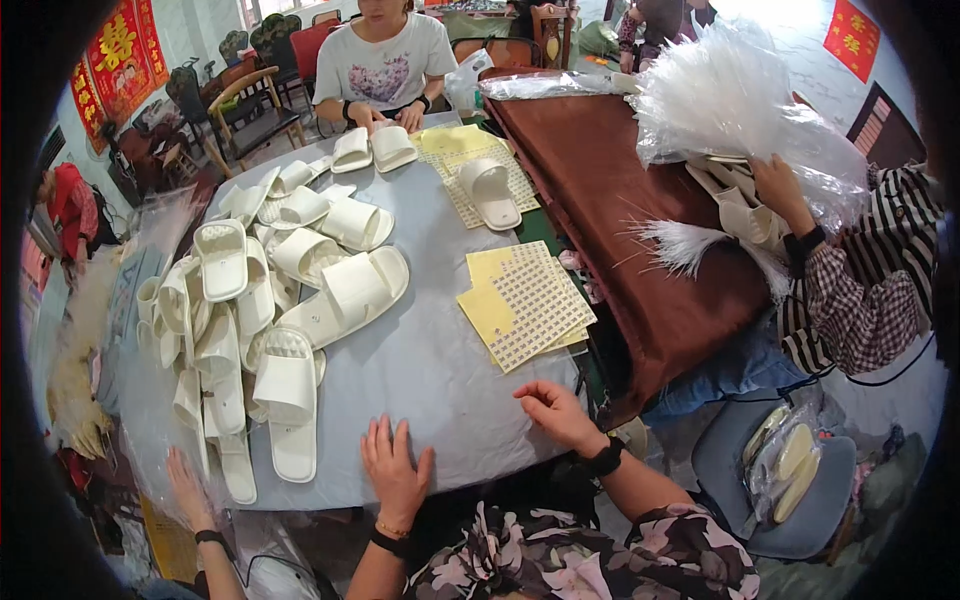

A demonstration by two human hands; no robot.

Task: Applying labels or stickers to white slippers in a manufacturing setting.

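My left hand [397, 468] lies on the grey-covered table [445, 420], fingers stretched out and nothing in them. A white slipper [292, 425] with a wide strap is just left of it. My right hand [560, 412] is over the table's right part, fingers curled and the thumb close to the forefinger. Anything held between them is too small to make out. Beyond it lie yellow-backed sheets [530, 305] with rows of small printed labels. A big heap of white slippers [255, 270] covers the table's left half.
Another person's hand [188, 492] rests at the table's left edge. Across the table a person in a white T-shirt [385, 65] handles slippers. One slipper [489, 192] sits on more label sheets. At right, someone works with clear plastic bags [720, 100] on a brown-covered table [585, 150].
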